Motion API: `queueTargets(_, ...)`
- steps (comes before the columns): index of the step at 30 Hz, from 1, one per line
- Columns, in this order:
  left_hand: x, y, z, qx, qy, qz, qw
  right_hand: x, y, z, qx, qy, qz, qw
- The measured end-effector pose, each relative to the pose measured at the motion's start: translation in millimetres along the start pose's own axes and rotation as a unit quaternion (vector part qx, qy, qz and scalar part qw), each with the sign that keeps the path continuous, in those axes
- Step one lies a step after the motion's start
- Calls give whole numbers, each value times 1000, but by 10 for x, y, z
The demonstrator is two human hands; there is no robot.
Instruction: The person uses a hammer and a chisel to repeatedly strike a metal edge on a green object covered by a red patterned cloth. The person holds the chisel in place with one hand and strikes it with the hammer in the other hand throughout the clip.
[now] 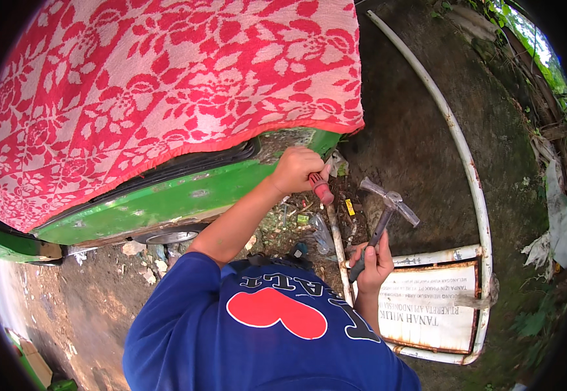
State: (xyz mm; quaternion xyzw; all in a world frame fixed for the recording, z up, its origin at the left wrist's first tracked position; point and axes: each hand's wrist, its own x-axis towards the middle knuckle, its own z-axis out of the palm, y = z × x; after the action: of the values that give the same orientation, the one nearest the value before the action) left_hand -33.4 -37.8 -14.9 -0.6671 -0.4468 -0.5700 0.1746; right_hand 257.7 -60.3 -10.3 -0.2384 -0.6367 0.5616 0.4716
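Stretched out to the green car body [166, 201], my left hand [300, 171] is closed around a tool with a red ribbed handle [320, 188]. The handle's rounded end points back toward me; its working end is hidden behind my hand and cannot be made out. My right hand [373, 264] grips a claw hammer [380, 225] low on its dark handle. The metal hammer head is raised, to the right of the red handle and apart from it. Scraped, bare patches mark the green panel beside my left hand.
A red and pink floral blanket [186, 85] covers the car's top. To the right, a rusty white pipe frame [461, 146] holds a white sign panel [427, 303]. Litter, including a clear plastic bottle [322, 234], lies below my hands. Plants and torn sheeting [557, 215] line the right edge.
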Motion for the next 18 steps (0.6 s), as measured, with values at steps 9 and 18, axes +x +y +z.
queueTargets(9, -39, 17, -99, -13, -7, -3, 1000, -79, -18, -39, -6, -9, 61, 998)
queueTargets(18, 44, 38, -163, -11, -7, 11, 1000, -131, -22, -61, -36, -29, 68, 997)
